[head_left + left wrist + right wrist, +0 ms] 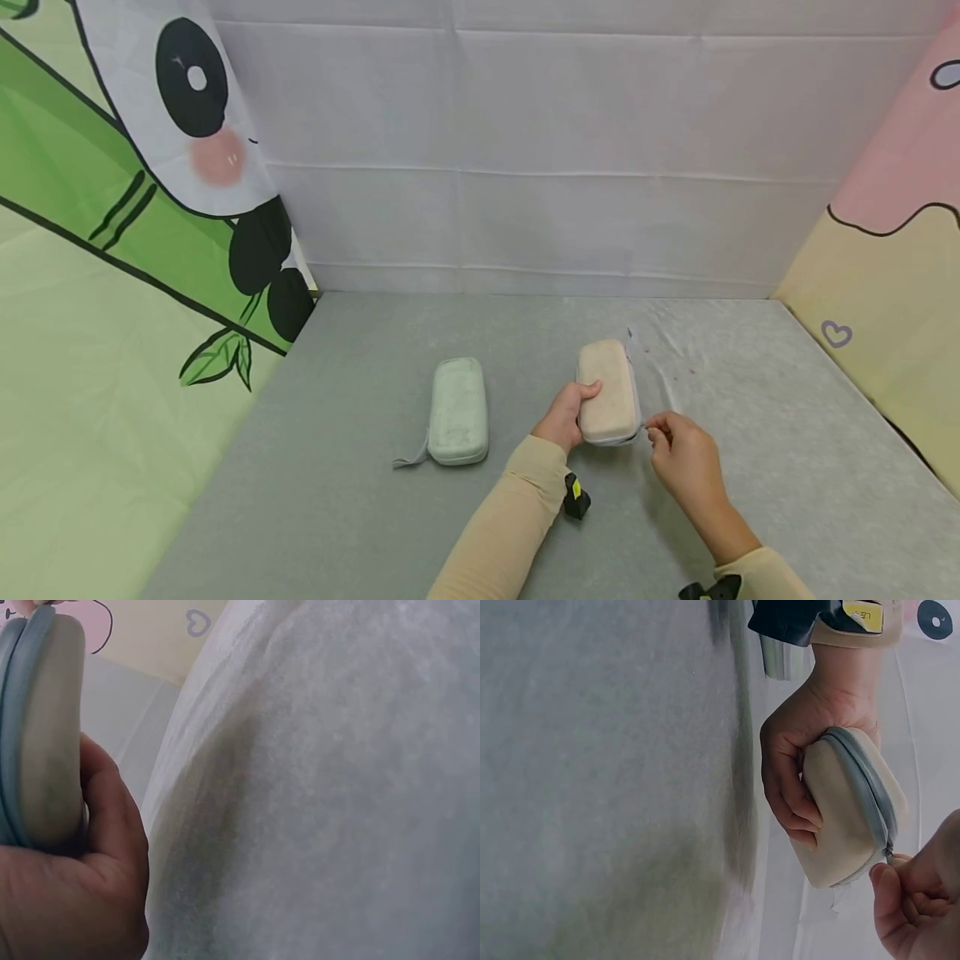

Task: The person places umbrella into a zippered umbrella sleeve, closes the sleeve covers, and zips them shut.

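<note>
A cream zippered pouch (606,392) with a grey-blue zipper is held up over the grey table. My left hand (564,417) grips its left side, thumb across the top face and fingers curled underneath, as the right wrist view shows. At the pouch's near right corner, my right hand (686,454) pinches the zipper pull (889,855) between thumb and fingertips. The zipper runs around the pouch's side. A pale green pouch (459,410) of the same shape lies to the left on the table, its grey strap (409,461) pointing left.
The grey cloth-covered table (315,508) meets a white cloth backdrop (540,158) at the back. Printed cloths stand at both sides, a green one (82,400) on the left and a pink and yellow one (892,292) on the right. Both wrists carry black cameras.
</note>
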`<control>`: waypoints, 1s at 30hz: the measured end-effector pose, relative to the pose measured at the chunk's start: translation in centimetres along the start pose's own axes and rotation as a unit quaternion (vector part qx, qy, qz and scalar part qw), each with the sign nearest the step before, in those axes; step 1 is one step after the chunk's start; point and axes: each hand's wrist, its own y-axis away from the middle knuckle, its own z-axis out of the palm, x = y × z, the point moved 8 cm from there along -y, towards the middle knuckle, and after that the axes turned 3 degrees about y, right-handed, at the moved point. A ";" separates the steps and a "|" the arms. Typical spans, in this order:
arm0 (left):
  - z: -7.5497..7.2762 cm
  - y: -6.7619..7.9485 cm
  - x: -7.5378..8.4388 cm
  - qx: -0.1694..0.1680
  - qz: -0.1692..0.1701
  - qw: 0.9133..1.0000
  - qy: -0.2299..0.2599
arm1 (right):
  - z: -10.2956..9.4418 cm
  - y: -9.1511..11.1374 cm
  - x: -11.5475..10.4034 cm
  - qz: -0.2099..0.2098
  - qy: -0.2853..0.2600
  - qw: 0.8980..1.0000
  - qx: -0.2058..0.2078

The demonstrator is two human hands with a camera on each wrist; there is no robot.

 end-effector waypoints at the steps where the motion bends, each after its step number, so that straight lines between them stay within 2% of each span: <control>1: 0.0 0.0 0.0 0.001 -0.001 1.000 -0.001 | 0.0 0.0 0.0 0.002 -0.001 1.000 -0.002; 15: 0.1 -0.7 0.1 0.006 0.001 1.000 -0.008 | 0.1 -0.2 -0.1 -0.002 -0.004 1.000 -0.019; 22: 0.1 -0.9 0.3 0.016 0.004 1.000 0.008 | 0.5 0.3 -1.0 -0.026 -0.010 0.999 -0.026; 30: 0.1 -1.2 0.3 0.014 0.010 1.000 0.022 | 0.4 0.1 -0.6 -0.018 -0.020 1.000 -0.011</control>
